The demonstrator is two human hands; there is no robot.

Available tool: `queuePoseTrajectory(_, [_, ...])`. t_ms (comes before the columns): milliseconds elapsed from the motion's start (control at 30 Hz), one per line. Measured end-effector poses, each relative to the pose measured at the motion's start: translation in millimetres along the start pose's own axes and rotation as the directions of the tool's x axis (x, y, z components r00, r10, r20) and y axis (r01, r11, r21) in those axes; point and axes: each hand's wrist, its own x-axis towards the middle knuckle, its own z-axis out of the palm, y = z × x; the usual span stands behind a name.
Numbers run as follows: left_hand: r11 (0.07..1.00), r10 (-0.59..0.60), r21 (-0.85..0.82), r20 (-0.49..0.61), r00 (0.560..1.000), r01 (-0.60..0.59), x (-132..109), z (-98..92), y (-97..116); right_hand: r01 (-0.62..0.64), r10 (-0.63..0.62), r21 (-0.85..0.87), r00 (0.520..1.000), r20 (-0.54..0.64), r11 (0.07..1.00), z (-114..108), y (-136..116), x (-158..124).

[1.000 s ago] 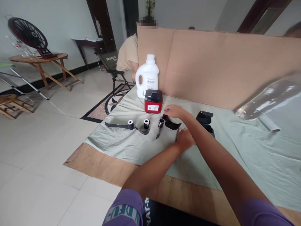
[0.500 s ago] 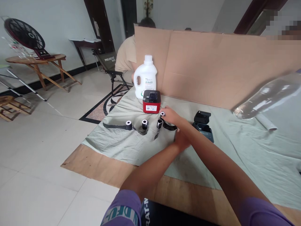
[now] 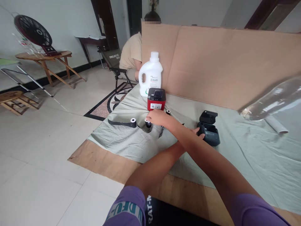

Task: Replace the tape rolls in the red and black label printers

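Observation:
My arms cross over a grey-green cloth [image 3: 246,157]. My right hand [image 3: 158,116] reaches left, its fingers curled down onto a small black roll with a white core [image 3: 147,123]. A similar roll [image 3: 133,121] trails a black strip to the left, and a third roll [image 3: 168,111] lies just beyond my hand. My left hand [image 3: 198,130] is mostly hidden behind my right forearm. Its fingertips close on the left side of a dark blue printer [image 3: 210,135] with its lid up.
A red and black box printer [image 3: 156,99] and a white jug [image 3: 150,74] stand at the back, before a cardboard wall [image 3: 223,62]. Clear plastic [image 3: 272,99] and a white tube [image 3: 278,124] lie at the right. A person [image 3: 131,56] sits behind the cardboard; a fan [image 3: 33,33] stands far left.
My right hand let go of one roll beside the red printer and moved left to another roll. My left hand slid right to the dark blue printer.

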Motion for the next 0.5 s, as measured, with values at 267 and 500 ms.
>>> queuePoseTrajectory(267, [0.998,-0.002,0.058,-0.04,0.999,0.005,5,5.3,-3,0.003,-0.043,0.239,0.986,0.16,0.971,9,-7,-3])
queuePoseTrajectory(500, [0.997,0.037,0.065,-0.061,0.997,-0.033,1,1.9,0,-0.119,0.063,0.648,0.992,0.109,0.753,4,3,-21])
